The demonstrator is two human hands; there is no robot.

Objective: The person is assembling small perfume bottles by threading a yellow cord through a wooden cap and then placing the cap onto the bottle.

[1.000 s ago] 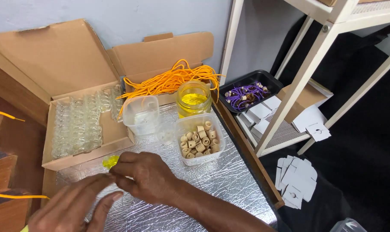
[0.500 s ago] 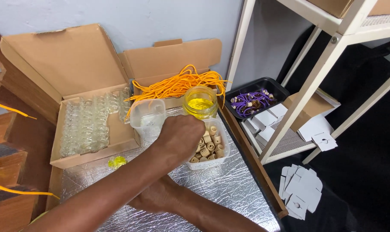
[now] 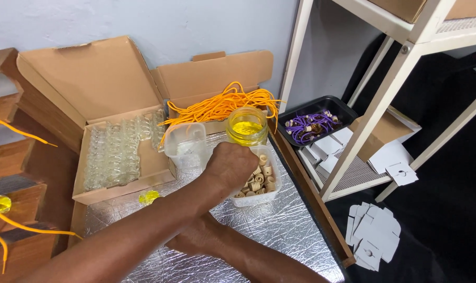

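Left hand (image 3: pixel 230 166): centre frame, fingers closed inside clear plastic tub of small cork stoppers (image 3: pixel 259 181); contents of grip hidden.
Right hand (image 3: pixel 196 238): lower centre, resting on foil-covered tabletop (image 3: pixel 269 230); grip cannot be told.

wall (image 3: pixel 206 23): pale blue | shelf rack (image 3: pixel 377 110): white | floor (image 3: pixel 447 209): black

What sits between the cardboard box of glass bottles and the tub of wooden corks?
Head view: an empty clear plastic container sits between the box of glass bottles and the cork tub; the left hand reaches into the tub.

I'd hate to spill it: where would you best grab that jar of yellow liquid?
Grip the jar around its round glass side wall, coming from the front. It stands upright and open-topped, so a top grab risks dipping into the liquid; orange cords crowd behind it.
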